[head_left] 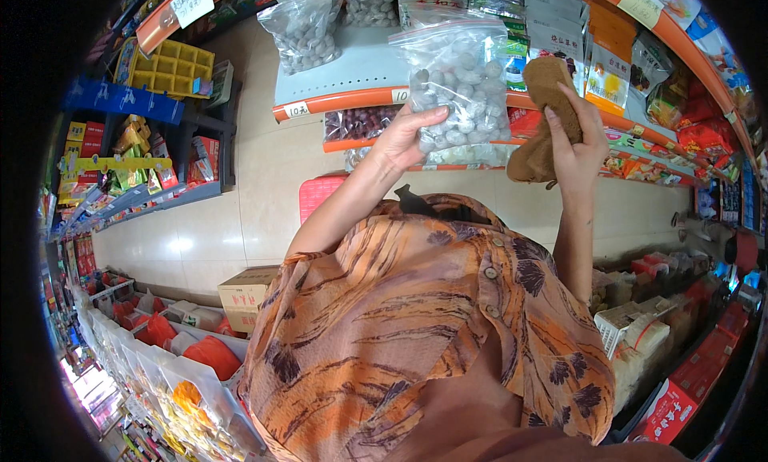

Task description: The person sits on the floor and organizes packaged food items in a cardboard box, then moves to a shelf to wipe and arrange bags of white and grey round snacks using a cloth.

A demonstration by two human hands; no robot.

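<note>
My left hand point(399, 137) grips the lower left side of a clear zip-lock bag point(462, 96) filled with round, whitish-grey dried pieces. The bag is upright in front of the shelf edge. In my right hand point(579, 138) is a folded brown cloth point(543, 126), pinched between thumb and fingers to the right of the bag and apart from it. On the shelf board point(354, 72) behind, a similar zip-lock bag point(303, 36) stands at the left, and another such bag point(372, 6) lies farther back.
Orange price rails point(342, 99) edge the shelves. Powder pouches point(606, 60) stand at the right, with bags of dark red dried fruit point(360, 123) below. A red plastic stool point(321, 195) and a cardboard box point(249, 297) are on the floor. Goods bins point(204, 336) line the aisle behind me.
</note>
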